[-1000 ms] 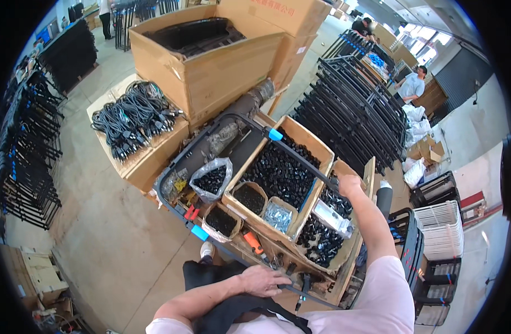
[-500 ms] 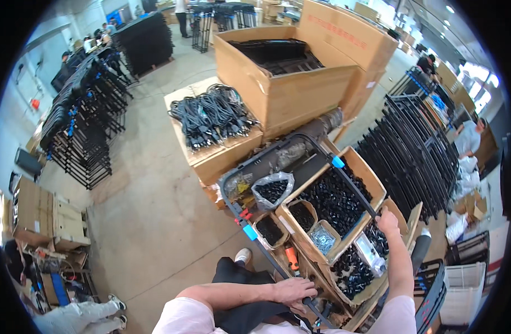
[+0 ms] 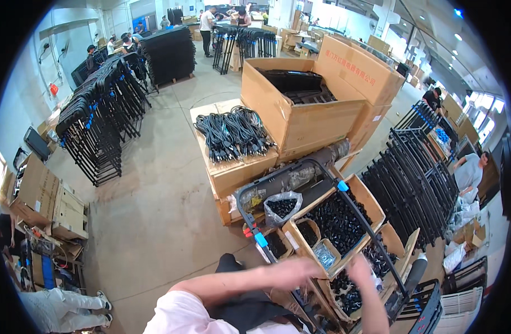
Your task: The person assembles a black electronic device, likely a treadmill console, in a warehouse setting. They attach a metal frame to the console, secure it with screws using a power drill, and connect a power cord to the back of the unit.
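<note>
Black frame (image 3: 362,216) lies across parts box (image 3: 369,196). Left hand (image 3: 294,273) near box's front side, right hand (image 3: 360,270) by its near corner — both blurred, can't tell finger spread or any hold.

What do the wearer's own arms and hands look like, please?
The left sleeve is short, loose and pale pinkish-white; the right one is out of view. The left hand and right hand look gloveless, but blur hides finer detail.
</note>
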A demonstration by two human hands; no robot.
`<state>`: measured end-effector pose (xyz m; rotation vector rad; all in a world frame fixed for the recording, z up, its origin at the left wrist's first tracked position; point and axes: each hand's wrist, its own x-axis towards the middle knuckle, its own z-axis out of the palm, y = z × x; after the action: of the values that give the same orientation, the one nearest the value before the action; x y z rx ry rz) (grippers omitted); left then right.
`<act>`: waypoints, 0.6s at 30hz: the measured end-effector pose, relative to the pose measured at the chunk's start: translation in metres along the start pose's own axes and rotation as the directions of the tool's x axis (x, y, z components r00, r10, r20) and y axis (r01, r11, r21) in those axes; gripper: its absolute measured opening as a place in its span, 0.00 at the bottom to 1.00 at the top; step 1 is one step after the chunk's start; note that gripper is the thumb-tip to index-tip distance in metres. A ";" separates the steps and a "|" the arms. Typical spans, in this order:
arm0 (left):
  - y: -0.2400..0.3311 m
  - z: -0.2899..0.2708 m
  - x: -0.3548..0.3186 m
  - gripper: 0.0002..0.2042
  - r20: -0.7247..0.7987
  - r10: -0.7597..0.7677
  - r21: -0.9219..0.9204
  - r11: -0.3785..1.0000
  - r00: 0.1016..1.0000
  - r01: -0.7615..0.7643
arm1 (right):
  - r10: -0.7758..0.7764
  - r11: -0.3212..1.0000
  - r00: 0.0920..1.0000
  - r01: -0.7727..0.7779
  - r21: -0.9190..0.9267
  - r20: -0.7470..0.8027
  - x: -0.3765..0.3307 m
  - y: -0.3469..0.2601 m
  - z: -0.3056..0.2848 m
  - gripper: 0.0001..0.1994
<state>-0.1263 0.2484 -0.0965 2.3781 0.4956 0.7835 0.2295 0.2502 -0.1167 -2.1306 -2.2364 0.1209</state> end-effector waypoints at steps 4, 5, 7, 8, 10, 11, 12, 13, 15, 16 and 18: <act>-0.108 -0.117 0.018 0.19 -0.386 -0.406 0.074 0.881 0.828 0.467 | -0.043 0.922 0.885 -0.143 0.360 0.463 -0.131 -0.102 -0.033 0.21; -0.145 -0.146 0.019 0.19 -0.441 -0.496 -0.029 0.841 0.748 0.540 | -0.061 0.915 0.856 -0.157 0.371 0.513 -0.147 -0.120 -0.037 0.25; -0.218 -0.206 0.017 0.17 -0.557 -0.623 -0.165 0.732 0.550 0.661 | 0.023 0.913 0.880 -0.212 0.348 0.474 -0.159 -0.173 -0.081 0.24; -0.257 -0.233 0.015 0.17 -0.609 -0.627 -0.179 0.705 0.486 0.686 | -0.017 0.952 0.961 -0.069 0.298 0.277 -0.169 -0.174 -0.065 0.26; -0.313 -0.283 0.033 0.18 -0.608 -0.697 -0.217 0.606 0.379 0.765 | 0.186 0.966 0.908 -0.239 0.099 0.375 -0.172 -0.169 -0.037 0.24; -0.335 -0.304 0.043 0.19 -0.566 -0.759 -0.228 0.520 0.322 0.823 | 0.289 0.949 0.864 -0.315 -0.004 0.412 -0.172 -0.172 -0.031 0.25; -0.346 -0.329 0.051 0.20 -0.564 -0.783 -0.216 0.447 0.263 0.868 | 0.403 0.896 0.774 -0.443 -0.036 0.489 -0.161 -0.175 -0.034 0.31; -0.361 -0.347 0.057 0.21 -0.555 -0.807 -0.225 0.379 0.202 0.898 | 0.422 0.896 0.849 -0.443 -0.008 0.319 -0.165 -0.175 -0.022 0.38; -0.388 -0.368 0.078 0.23 -0.495 -0.853 -0.168 0.285 0.169 0.944 | 0.637 0.765 0.661 -0.606 -0.218 0.398 -0.153 -0.190 -0.039 0.34; -0.403 -0.377 0.084 0.25 -0.472 -0.870 -0.158 0.247 0.147 0.956 | 0.575 0.817 0.744 -0.544 -0.193 0.339 -0.148 -0.201 -0.048 0.30; -0.426 -0.391 0.091 0.26 -0.342 -0.926 -0.182 0.231 0.159 0.956 | 0.434 0.899 0.872 -0.406 -0.162 0.225 -0.142 -0.226 -0.058 0.25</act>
<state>-0.3727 0.7789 -0.0684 1.3506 1.9867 0.5468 0.0169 0.0984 -0.0356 -2.7815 -1.8815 0.3127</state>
